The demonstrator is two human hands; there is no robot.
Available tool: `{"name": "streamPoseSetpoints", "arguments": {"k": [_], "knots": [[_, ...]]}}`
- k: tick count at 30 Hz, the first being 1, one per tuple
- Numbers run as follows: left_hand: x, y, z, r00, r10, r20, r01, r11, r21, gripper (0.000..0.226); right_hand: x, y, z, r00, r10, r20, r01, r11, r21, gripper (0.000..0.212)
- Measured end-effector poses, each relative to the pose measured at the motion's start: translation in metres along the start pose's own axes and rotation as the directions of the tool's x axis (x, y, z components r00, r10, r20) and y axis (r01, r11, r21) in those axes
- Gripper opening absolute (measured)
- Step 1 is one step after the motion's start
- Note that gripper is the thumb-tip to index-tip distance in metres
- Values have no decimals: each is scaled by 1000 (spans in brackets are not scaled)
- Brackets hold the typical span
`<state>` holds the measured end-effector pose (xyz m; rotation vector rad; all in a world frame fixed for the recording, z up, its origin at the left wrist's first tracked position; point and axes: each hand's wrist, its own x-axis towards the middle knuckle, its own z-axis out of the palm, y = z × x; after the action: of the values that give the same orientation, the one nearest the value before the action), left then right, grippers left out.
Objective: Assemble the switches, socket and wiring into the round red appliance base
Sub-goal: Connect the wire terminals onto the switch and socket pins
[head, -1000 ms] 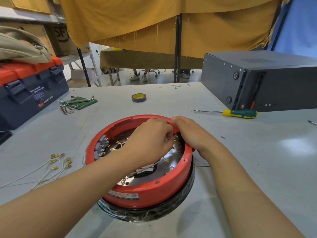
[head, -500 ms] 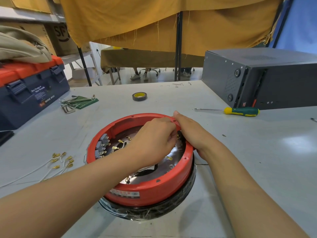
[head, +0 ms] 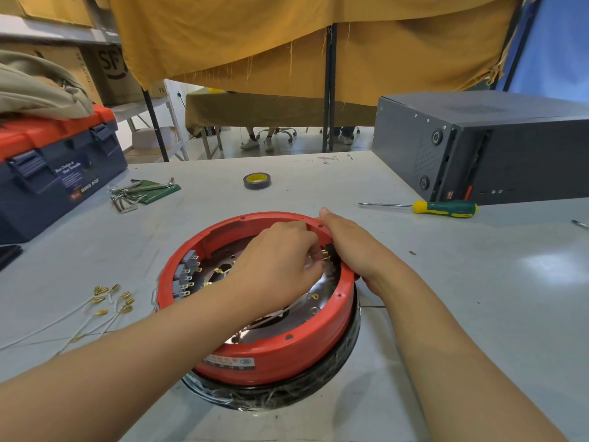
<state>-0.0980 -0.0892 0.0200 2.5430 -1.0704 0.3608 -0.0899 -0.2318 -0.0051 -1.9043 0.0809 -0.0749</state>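
The round red appliance base (head: 271,355) lies upside down on the table in front of me, over a black rim. Grey switches (head: 186,272) with brass tabs line its inner left wall. A black socket (head: 331,255) with brass pins sits at the inner right wall. My left hand (head: 277,263) reaches inside with curled fingers pinching at the socket's brass terminals; what it pinches is hidden. My right hand (head: 353,247) grips the red rim beside the socket, thumb on top. White wires (head: 274,315) with ring terminals lie inside the base.
Loose white wires with brass connectors (head: 108,301) lie left of the base. A tape roll (head: 257,181), hex keys (head: 140,191) and a blue-orange toolbox (head: 54,167) sit farther back left. A green-yellow screwdriver (head: 443,208) and a dark grey case (head: 487,145) are at the right.
Both hands stay at the socket on the right inner wall. My right thumb has slid a little further along the rim; my left fingers shifted slightly at the terminals.
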Motion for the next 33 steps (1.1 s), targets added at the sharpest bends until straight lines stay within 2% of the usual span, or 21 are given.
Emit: {"name": "streamPoseSetpoints", "arguments": {"k": [5,16,21,27,33], "knots": [[-2,-5,-1,1000,-24,7,24,1000,-10,10,0,-1,0,1000,-13,6,13,998,-55,38],[3,-1,3,999,45,2,-45,999,26,15,4,3,4,998,-48,-47,45,997,-60,37],[3,-5,3,999,34,3,-34,999,-17,14,2,1,3,999,-28,-28,26,998,-64,22],[3,-17,-13,988,-153,-35,140,958,-249,11,0,1,0,1000,-14,-16,13,999,-35,29],[-18,-42,-36,961,-274,-39,262,947,-188,8,1,-1,-1,1000,-21,12,21,999,-48,43]]}}
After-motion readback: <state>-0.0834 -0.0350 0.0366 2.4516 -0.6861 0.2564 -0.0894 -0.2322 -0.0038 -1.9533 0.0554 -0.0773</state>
